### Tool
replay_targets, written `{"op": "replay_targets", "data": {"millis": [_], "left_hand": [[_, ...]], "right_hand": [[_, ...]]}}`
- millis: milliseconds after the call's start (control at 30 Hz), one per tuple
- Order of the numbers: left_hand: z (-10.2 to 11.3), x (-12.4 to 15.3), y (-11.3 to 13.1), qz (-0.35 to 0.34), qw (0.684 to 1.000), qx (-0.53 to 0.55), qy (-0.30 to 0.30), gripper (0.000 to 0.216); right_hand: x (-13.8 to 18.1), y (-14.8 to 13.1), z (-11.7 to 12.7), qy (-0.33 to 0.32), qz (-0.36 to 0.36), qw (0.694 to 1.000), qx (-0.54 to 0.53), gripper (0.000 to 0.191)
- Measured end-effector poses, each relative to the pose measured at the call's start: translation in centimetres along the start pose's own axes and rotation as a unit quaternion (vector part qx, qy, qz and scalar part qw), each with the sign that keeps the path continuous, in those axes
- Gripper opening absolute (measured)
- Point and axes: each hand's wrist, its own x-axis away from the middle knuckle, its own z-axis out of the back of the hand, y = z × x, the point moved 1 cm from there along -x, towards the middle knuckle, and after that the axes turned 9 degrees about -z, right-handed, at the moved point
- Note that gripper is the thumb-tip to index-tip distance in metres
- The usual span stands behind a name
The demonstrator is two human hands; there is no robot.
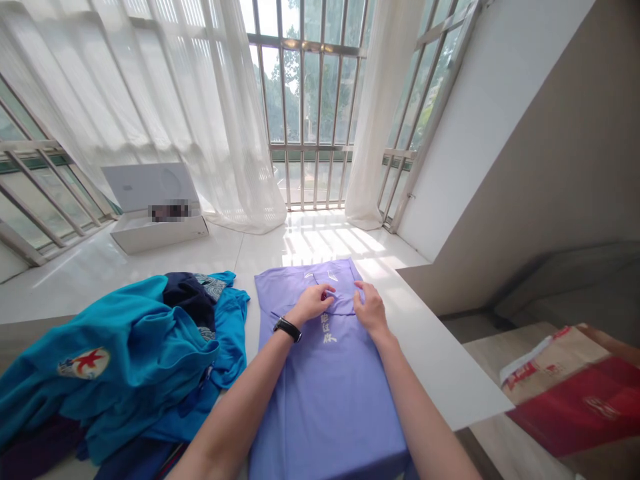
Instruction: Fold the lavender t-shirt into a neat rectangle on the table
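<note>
A lavender T-shirt [335, 393] lies spread in front of me on the white ledge. Its upper part is turned over into a flap, and pale lettering shows just below the flap's edge. My left hand [315, 302], with a black band on the wrist, rests on this flap; its fingers are bent, thumb and forefinger apart. Beside it, at the shirt's right edge, my right hand [370, 308] touches the cloth with curved fingers and the thumb apart from them. The undersides of both hands are hidden.
Left of the shirt lies a heap of blue and navy clothes [135, 333]. An open white box [160, 233] stands behind it, its contents blurred out. White curtains [240, 133] hang before barred windows. The white ledge [440, 360] ends at the right, near a red and tan paper bag [575, 400].
</note>
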Motion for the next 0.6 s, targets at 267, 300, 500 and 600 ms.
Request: {"op": "replay_targets", "data": {"millis": [267, 300, 500, 600], "left_hand": [[2.1, -0.4, 0.8, -0.02, 0.999, 0.006, -0.029, 0.027], [2.3, -0.4, 0.6, -0.017, 0.999, -0.01, -0.036, 0.026], [2.3, 0.3, -0.3, 0.0, 0.995, -0.081, -0.063, 0.017], [2.4, 0.3, -0.1, -0.001, 0.992, -0.112, -0.058, 0.017]], "right_hand": [[-0.3, 0.7, 0.5, 0.015, -0.042, 0.999, 0.019, 0.034], [-0.3, 0.8, 0.5, 0.013, -0.048, 0.998, 0.026, 0.034], [-0.1, 0.9, 0.4, -0.046, -0.046, 0.995, 0.073, 0.037], [0.5, 0.5, 0.1, -0.098, -0.016, 0.99, 0.097, 0.041]]}}
